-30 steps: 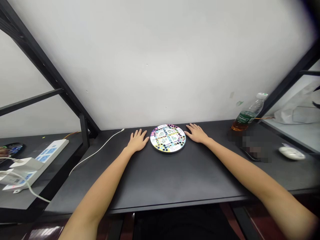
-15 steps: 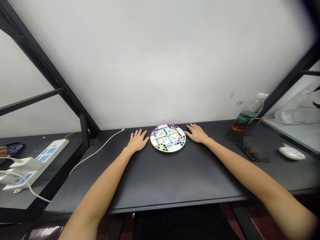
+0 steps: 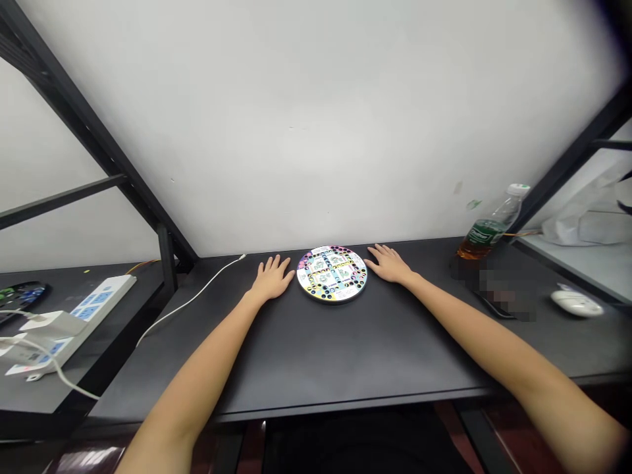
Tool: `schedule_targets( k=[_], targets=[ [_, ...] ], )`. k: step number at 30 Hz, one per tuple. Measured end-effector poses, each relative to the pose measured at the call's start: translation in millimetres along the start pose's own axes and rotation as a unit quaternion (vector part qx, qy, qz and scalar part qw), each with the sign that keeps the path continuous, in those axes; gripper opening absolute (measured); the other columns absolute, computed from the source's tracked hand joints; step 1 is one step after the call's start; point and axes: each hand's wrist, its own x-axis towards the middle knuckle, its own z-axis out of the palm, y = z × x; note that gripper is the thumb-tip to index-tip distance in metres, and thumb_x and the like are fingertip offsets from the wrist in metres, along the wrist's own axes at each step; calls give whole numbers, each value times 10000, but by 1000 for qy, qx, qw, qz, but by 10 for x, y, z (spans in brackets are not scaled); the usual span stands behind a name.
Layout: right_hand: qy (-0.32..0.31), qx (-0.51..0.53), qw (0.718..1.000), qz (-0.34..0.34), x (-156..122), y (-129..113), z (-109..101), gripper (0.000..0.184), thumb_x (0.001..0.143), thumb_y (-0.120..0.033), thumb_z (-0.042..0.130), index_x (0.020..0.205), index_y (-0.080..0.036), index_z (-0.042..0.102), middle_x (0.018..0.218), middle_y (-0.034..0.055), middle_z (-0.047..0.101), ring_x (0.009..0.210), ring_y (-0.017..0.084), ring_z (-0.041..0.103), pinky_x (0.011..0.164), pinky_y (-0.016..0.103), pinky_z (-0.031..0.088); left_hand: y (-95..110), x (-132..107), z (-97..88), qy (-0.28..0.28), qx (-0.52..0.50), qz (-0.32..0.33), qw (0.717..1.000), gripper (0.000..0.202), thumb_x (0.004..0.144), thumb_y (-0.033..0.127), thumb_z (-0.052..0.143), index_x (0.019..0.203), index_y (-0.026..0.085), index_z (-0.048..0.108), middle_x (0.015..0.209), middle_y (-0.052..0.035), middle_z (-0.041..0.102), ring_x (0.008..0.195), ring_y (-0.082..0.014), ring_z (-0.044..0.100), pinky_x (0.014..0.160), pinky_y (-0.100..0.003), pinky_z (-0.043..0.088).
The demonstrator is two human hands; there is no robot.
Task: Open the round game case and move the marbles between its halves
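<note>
A round, colourful game board point(image 3: 332, 274) lies flat near the back of the dark table point(image 3: 345, 355), its face printed with rows of coloured circles. Just left of it, my left hand point(image 3: 272, 278) rests palm down with the fingers spread, holding nothing. On the other side my right hand point(image 3: 388, 263) lies flat in the same way, its fingers apart and its thumb close to the board's rim. Whether either thumb touches the rim I cannot tell.
A white cable point(image 3: 192, 297) runs along the table's left part. To the right stand a bottle of amber drink point(image 3: 486, 232), a blurred-out dark object point(image 3: 496, 299) and a white computer mouse point(image 3: 577, 303). A power strip point(image 3: 83, 322) with plugs sits on the neighbouring table, near another dark round board point(image 3: 22, 297).
My hands and the round board have stayed put. At the far left, another person's hand by the dark round board has gone out of view.
</note>
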Motion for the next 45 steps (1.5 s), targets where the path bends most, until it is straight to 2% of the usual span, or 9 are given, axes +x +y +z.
schedule_targets(
  k=[23,26,29,32,35,38,40,42,45],
  targets=[
    [-7,-4,1000,-2,-7,-12,-11,818,969,-692,197,1584,-167,320,1657,134,242,1524,336,189,1224,483,176,-10,-3,-4,5,-15,0,1000,666,1002,567,284,1572,223,324,1664,-137,202,1534,-355,155,1212,-579,145],
    [-1,2,1000,-2,-17,-8,-2,813,971,-686,227,1578,-156,335,1650,143,258,1522,340,198,1219,490,183,-5,-2,-24,19,-65,4,998,600,991,539,343,1508,250,437,1644,-86,285,1531,-336,184,1219,-585,130],
    [37,29,999,-9,-25,-40,-48,746,977,-649,289,1488,-142,484,1589,148,389,1484,329,301,1200,453,237,72,3,-47,43,-200,42,978,487,996,471,344,1371,271,583,1510,-34,519,1460,-265,373,1225,-498,214],
    [62,101,993,-23,17,-162,-173,649,1020,-555,222,1256,-155,676,1364,140,633,1287,280,554,1072,352,397,198,5,-49,74,-350,100,928,456,974,458,397,1278,216,636,1348,-63,656,1261,-220,584,1112,-356,414],
    [18,138,990,14,137,-392,-311,674,1030,-539,182,1076,-158,736,1101,139,744,1048,271,675,895,329,478,284,-11,-45,97,-405,58,907,437,913,460,515,1223,178,640,1059,-77,755,1057,-243,676,1002,-388,488],
    [-36,102,992,59,276,-686,-378,641,1000,-584,297,1025,-125,744,1060,180,743,1007,309,685,839,349,482,328,-53,-43,61,-459,57,884,406,934,452,463,1149,163,650,714,-24,719,872,-233,705,938,-404,506],
    [-44,71,994,69,335,-877,-379,620,991,-574,342,1076,-101,733,1123,217,720,1052,331,674,855,363,478,368,-81,-27,47,-465,79,881,364,923,439,492,1101,173,664,698,-13,701,819,-216,691,897,-383,516],
    [-42,56,996,64,356,-1041,-363,617,998,-559,340,1123,-89,721,1157,238,703,1090,336,661,881,372,471,418,-98,8,70,-474,69,875,313,895,406,535,1067,181,669,803,-28,708,807,-201,678,839,-357,531],
    [-39,58,997,38,335,-1227,-339,638,1010,-568,306,1125,-96,719,1146,236,703,1094,324,660,899,368,461,473,-94,67,110,-488,33,865,280,863,350,593,1076,180,659,1031,-76,711,954,-214,666,901,-366,523]
  ],
)
